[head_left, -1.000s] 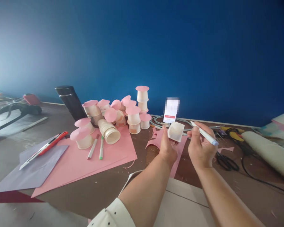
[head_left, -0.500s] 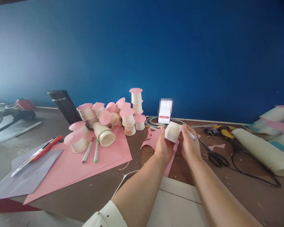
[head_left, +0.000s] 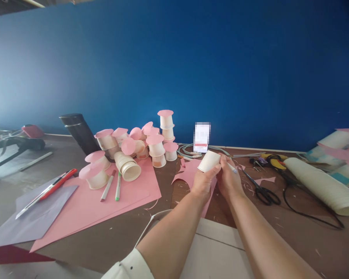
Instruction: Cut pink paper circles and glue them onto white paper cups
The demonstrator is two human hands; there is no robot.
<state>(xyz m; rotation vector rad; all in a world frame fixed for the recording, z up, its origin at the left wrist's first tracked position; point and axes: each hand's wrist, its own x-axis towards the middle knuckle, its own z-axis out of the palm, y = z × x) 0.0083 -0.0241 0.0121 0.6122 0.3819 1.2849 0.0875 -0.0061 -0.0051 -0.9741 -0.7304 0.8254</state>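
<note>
A white paper cup (head_left: 209, 161) lies tilted on its side in my left hand (head_left: 203, 184), whose fingers are closed around it, thumb along the near side. My right hand (head_left: 229, 179) is closed at the cup's right end, its fingertips touching it. A pale marker with a bluish end (head_left: 232, 168) sticks out from between my right fingers. Below the hands lies cut pink paper (head_left: 189, 170) with curved edges. A phone (head_left: 201, 137) stands upright behind the cup, its screen lit and partly blurred.
Left: several cups with pink paper discs (head_left: 155, 140), nested cups (head_left: 129, 168), two markers (head_left: 118, 186), pink sheets (head_left: 104, 209), a utility knife (head_left: 49, 190) and a black flask (head_left: 81, 133). Right: scissors (head_left: 266, 195), a black cable (head_left: 296, 211) and a long cup stack (head_left: 320, 186).
The cup has turned in my hands, from more upright to lying on its side, and shifted slightly left. My right hand has moved left, closer to my left hand.
</note>
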